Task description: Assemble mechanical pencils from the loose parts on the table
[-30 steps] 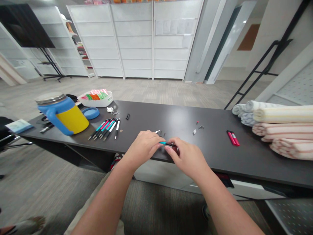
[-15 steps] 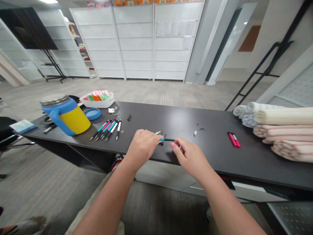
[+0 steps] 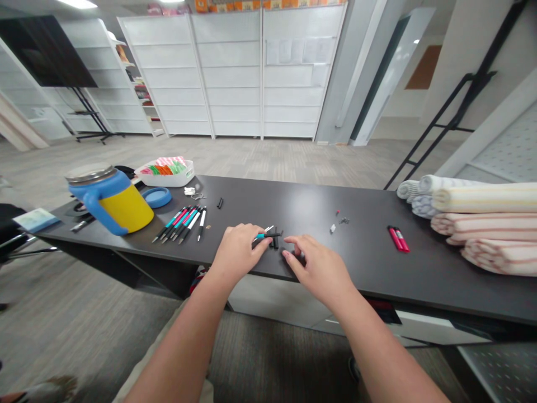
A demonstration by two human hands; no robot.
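Note:
Pinched between the thumb and fingers of my left hand (image 3: 237, 252) is a teal and black pen (image 3: 262, 235), held low over the dark desk with its black end toward the right. My right hand (image 3: 321, 268) hovers just right of that end, thumb and index finger apart, with nothing between them. Small black pen parts (image 3: 276, 242) lie behind and below the pen, partly hidden by my left hand. Farther left, a row of teal, pink, white and black pens (image 3: 180, 223) rests on the desk, with a white pen (image 3: 202, 223) at its right side.
Tiny springs (image 3: 344, 221) and a small white piece (image 3: 333, 229) lie right of centre. Two pink pen barrels (image 3: 398, 239) sit near rolled towels (image 3: 482, 224). At left stand a blue and yellow mug (image 3: 113, 201), a blue lid (image 3: 156, 197) and a white basket (image 3: 184, 178).
My right hand has let go of the pen's black end, and its fingers have spread. My left hand has shifted slightly left with the pen.

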